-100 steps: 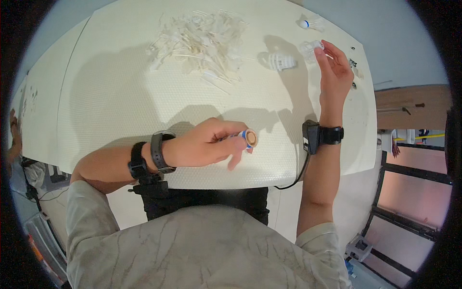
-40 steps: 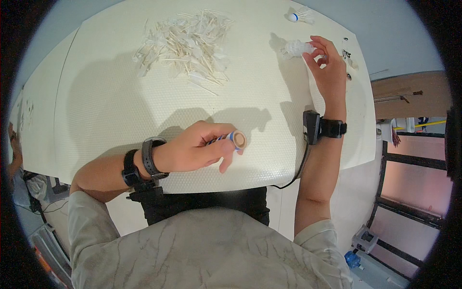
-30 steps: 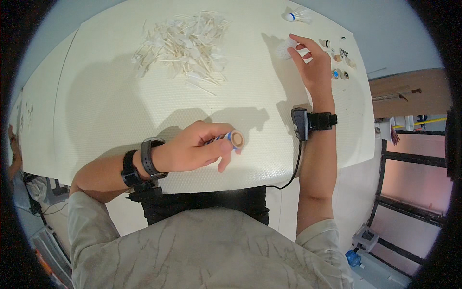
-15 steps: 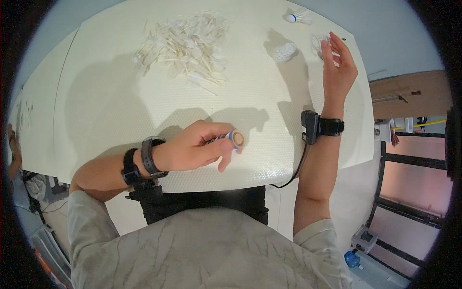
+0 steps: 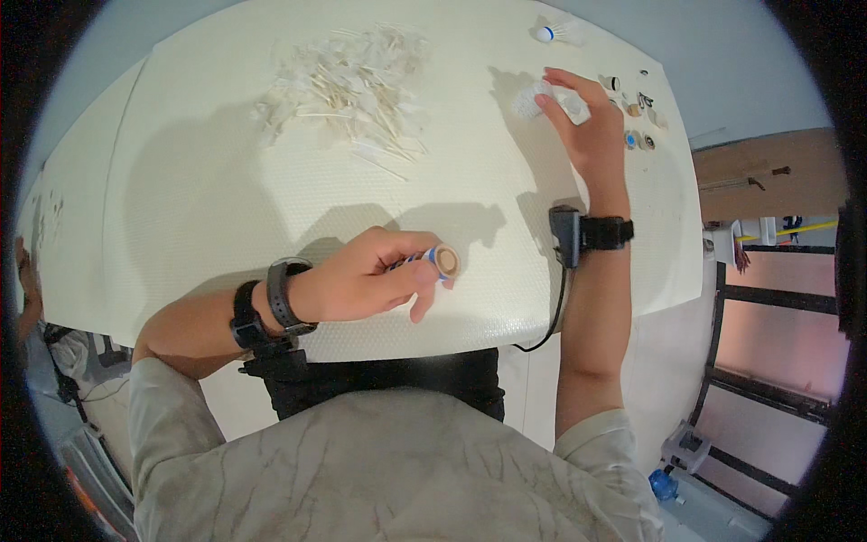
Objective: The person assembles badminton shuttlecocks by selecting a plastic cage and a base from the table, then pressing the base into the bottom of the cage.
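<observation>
My left hand (image 5: 384, 275) is closed round a short cylinder (image 5: 445, 262) above the table's near half. Blue and white bands show on it, and its round tan end points up to the right; the fingers hide the rest. Further off on the right, my right hand (image 5: 587, 117) curls round a translucent white piece (image 5: 576, 110). Its thumb and fingertips are at a bumpy white clump (image 5: 526, 101) on the table. A shuttlecock (image 5: 553, 34) with a blue band lies at the far edge. Loose white feathers (image 5: 352, 86) form a heap at the far left.
Several small round parts (image 5: 631, 140) lie on the white table (image 5: 361, 203) right of my right hand. Beyond the table's right edge is a brown board (image 5: 768, 176) with metal rods. A black cable (image 5: 549, 334) hangs from the device on my right wrist.
My right hand has moved left from the small parts to the bumpy white clump, carrying the translucent white piece, and the small parts are uncovered. My left hand has stayed put.
</observation>
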`<act>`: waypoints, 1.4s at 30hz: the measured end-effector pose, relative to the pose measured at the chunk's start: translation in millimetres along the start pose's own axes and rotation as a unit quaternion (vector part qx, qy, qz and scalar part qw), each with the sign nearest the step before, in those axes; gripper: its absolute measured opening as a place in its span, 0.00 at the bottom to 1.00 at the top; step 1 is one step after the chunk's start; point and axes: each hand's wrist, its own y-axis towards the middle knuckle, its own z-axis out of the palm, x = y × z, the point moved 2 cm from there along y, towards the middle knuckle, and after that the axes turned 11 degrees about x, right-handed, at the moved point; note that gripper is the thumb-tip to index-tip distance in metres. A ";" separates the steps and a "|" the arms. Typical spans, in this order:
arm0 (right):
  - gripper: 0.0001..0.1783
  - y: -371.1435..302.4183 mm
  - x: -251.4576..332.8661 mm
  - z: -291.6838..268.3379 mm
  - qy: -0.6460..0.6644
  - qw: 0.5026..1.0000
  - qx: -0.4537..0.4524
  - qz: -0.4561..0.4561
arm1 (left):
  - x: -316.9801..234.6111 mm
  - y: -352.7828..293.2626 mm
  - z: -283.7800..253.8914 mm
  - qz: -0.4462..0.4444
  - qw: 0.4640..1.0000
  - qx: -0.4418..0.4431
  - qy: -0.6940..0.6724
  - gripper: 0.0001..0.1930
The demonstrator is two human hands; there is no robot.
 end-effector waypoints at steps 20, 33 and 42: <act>0.15 -6.9 -29.2 -22.8 -0.058 0.990 -0.075 0.106 | 5.0 0.5 -3.3 0.020 0.999 0.007 0.048 0.24; 0.19 0.7 14.3 -12.0 -0.018 0.998 -0.040 -0.034 | -1.9 -1.5 -0.7 -0.008 1.000 -0.009 -0.010 0.14; 0.12 0.2 21.3 -7.5 -0.005 0.997 -0.025 -0.073 | -1.3 -0.6 -1.5 0.008 1.000 -0.004 -0.001 0.14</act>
